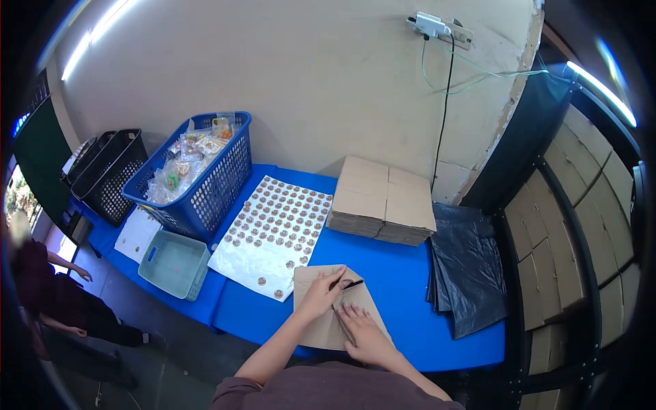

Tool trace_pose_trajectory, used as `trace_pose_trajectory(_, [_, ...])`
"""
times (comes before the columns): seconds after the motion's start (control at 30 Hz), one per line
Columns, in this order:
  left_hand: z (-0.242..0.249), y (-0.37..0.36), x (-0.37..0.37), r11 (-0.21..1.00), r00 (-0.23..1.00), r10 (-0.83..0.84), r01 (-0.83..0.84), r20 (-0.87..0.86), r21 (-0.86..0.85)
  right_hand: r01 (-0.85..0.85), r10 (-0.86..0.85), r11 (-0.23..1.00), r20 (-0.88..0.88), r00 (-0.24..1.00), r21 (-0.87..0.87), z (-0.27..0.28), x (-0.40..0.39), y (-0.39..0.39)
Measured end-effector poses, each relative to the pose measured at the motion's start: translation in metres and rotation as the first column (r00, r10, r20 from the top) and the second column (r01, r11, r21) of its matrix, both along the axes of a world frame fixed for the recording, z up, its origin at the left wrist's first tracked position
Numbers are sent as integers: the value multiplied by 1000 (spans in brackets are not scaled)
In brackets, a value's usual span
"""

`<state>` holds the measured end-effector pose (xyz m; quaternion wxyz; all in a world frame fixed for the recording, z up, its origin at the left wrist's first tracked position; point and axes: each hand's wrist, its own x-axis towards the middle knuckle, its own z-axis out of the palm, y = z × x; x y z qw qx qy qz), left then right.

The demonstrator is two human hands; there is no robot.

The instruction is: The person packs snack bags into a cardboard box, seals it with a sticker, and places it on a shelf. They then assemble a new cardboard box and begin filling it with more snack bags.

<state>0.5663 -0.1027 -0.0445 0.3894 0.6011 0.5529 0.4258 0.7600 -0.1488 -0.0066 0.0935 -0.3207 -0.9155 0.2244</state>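
A brown cardboard piece [316, 333] lies at the front edge of the blue-covered table, partly folded. My left hand [322, 290] is on its upper part, fingers bent at a small dark object [352, 283]; whether it grips that object or the cardboard is hard to tell. My right hand [363, 333] lies on the cardboard's right part with its fingers spread. Just beyond, to the left, is a white sheet [232, 263] with rows of round brown stickers. A stack of flat cardboard [362, 191] sits behind my hands.
A blue basket [229, 171] of plastic packets, a pale green basket [164, 290] and black crates [113, 188] stand left. Black plastic bags [468, 273] lie right, beside a shelf of boxes [547, 239]. Another person [61, 301] is at far left.
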Motion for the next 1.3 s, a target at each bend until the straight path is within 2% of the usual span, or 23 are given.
trace_pose_trajectory(0.1, [-10,-6,2,992,992,-37,51,-122,113,64,-66,997,-57,996,-41,-16,0,11])
trace_pose_trajectory(0.17, [2,-13,4,996,984,-53,63,-172,57,97,-96,995,-33,995,18,-21,-4,16])
trace_pose_trajectory(0.2, [4,-16,5,995,972,-45,65,-230,80,148,-128,976,-131,983,159,-23,-7,14])
trace_pose_trajectory(0.23, [5,-20,7,993,958,-34,65,-285,102,150,-130,976,-131,983,157,-24,-4,11])
trace_pose_trajectory(0.3, [4,-25,9,992,936,-33,72,-351,100,257,-345,937,-503,793,-237,-25,3,9])
trace_pose_trajectory(0.33, [3,-27,10,992,909,-30,79,-416,101,380,-314,923,-688,655,-60,-23,-1,11])
trace_pose_trajectory(0.37, [0,-32,15,992,909,-25,74,-416,102,375,-309,925,-688,656,-58,-20,-1,14])
trace_pose_trajectory(0.43, [-9,-43,27,978,740,60,91,-670,189,555,-490,820,-674,553,-141,-17,5,20])
trace_pose_trajectory(0.5, [-10,-46,27,981,742,32,103,-669,161,568,-507,812,-642,575,-132,-21,8,33])
trace_pose_trajectory(0.57, [-4,-50,26,966,792,-94,220,-603,138,578,-636,746,-609,473,-331,-29,7,46])
trace_pose_trajectory(0.63, [10,-53,25,961,787,-69,217,-613,170,544,-644,757,-553,529,-361,-38,13,55])
trace_pose_trajectory(0.7, [19,-47,17,954,781,-40,215,-623,208,565,-573,805,-489,658,-182,-39,12,64])
trace_pose_trajectory(0.73, [20,-45,9,962,805,61,111,-591,251,565,-572,805,-489,658,-182,-41,13,67])
trace_pose_trajectory(0.8, [20,-41,-11,957,816,166,2,-555,289,385,-526,835,-364,769,-392,-46,15,69])
trace_pose_trajectory(0.87, [15,-37,-35,946,833,321,-266,-450,184,334,-554,806,-426,715,-489,-46,8,63])
trace_pose_trajectory(0.9, [9,-39,-43,945,831,325,-269,-452,185,274,-588,771,-477,653,-575,-48,5,60])
trace_pose_trajectory(0.97, [-5,-49,-53,934,923,355,-343,-149,98,289,-609,762,-488,625,-580,-57,6,56])
trace_pose_trajectory(1.03, [-24,-65,-55,936,917,350,-352,-189,28,301,-627,754,-503,595,-584,-67,11,51])
trace_pose_trajectory(1.1, [-45,-75,-55,911,930,336,-361,-151,-199,487,-736,644,-306,603,-590,-69,20,49])
trace_pose_trajectory(1.13, [-47,-74,-53,909,927,340,-367,-155,-197,481,-733,647,-310,605,-592,-65,23,52])
trace_pose_trajectory(1.2, [-29,-79,-36,940,952,234,-169,198,-297,506,-769,503,-95,632,-700,-47,26,53])
trace_pose_trajectory(1.23, [-23,-76,-34,937,952,235,-169,195,-305,506,-770,497,-89,632,-705,-41,25,55])
trace_pose_trajectory(1.3, [-6,-68,-28,977,941,212,-202,264,-64,456,-762,634,-406,504,-624,-26,29,62])
